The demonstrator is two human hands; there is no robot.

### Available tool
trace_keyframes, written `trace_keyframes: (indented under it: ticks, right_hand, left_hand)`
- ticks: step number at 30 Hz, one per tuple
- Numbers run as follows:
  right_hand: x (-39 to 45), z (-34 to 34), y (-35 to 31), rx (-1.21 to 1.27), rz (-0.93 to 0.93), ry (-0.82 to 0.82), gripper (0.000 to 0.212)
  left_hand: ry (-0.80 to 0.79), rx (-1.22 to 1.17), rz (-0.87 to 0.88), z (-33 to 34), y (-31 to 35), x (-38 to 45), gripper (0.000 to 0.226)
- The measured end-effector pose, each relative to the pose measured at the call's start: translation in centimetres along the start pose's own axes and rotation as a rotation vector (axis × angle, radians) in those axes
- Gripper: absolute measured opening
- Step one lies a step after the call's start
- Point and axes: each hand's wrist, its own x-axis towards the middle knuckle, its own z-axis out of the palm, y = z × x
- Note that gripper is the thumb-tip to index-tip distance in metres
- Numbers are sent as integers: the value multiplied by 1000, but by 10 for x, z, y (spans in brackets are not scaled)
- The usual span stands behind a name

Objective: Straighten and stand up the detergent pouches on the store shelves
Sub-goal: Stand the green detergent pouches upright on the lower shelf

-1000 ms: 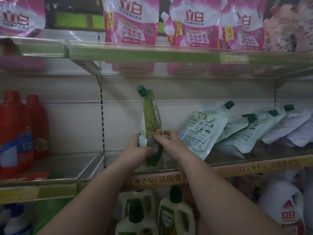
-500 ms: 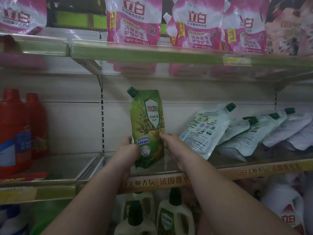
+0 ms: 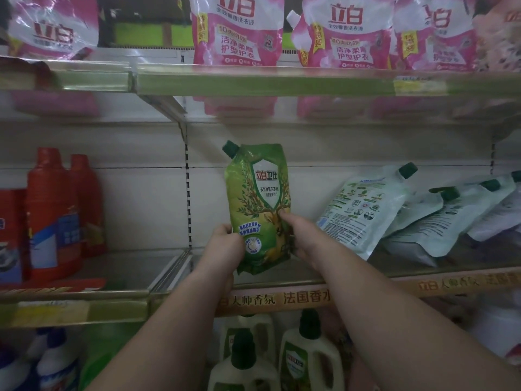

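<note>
We note the middle shelf [image 3: 282,277] first, its bare left part lying just below our fingers. To the right of our fingers, a row of pale pouches [image 3: 363,210] leans backward, caps up and to the right, each resting on the next; none stands. On the shelf above our fingers stand pink pouches [image 3: 238,32].

We hold the green pouch [image 3: 258,207] upright and face-on, its base just above the shelf or barely touching; we cannot tell which. The left hand [image 3: 225,244] clasps its lower left edge, the right hand [image 3: 301,235] its lower right edge, fingers [image 3: 284,217] pressed on the front.

Risk, in our judgement: the pouch is soft and held low, so once released it may fold or topple, most likely onto the leaning row.

Legible writing: "立白卫仕" on the green pouch; "立白" and "洁净柔顺 护型护衣" on the pink ones; "法国香水" on the shelf-edge strip [image 3: 296,299].
</note>
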Motion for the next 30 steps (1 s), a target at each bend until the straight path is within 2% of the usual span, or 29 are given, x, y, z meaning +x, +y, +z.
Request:
trace_keyframes:
  ticks: [6, 9, 13, 17, 21, 24, 30]
  right_hand:
    - [4, -3, 2, -33, -26, -21, 28]
    - [6, -2, 5, -55, -33, -38, 45]
    - [11, -3, 6, -93, -60, -18, 56]
    - [10, -2, 6, -165, -77, 3, 73]
    - [6, -2, 5, -242, -86, 8, 72]
    - [9, -4, 7, -252, -85, 20, 87]
    - [4, -6, 7, -296, -91, 26, 77]
  left_hand:
    - [8, 1, 17, 1, -3, 2, 44]
    - [5, 3, 44, 1, -7, 5, 42]
    - [25, 5, 75, 2, -8, 9, 37]
    - [28, 18, 72, 2, -8, 15, 41]
    - [2, 129, 74, -3, -9, 25, 42]
    - [7, 215, 80, -6, -7, 31, 40]
    - [56, 253, 62, -11, -6, 37, 34]
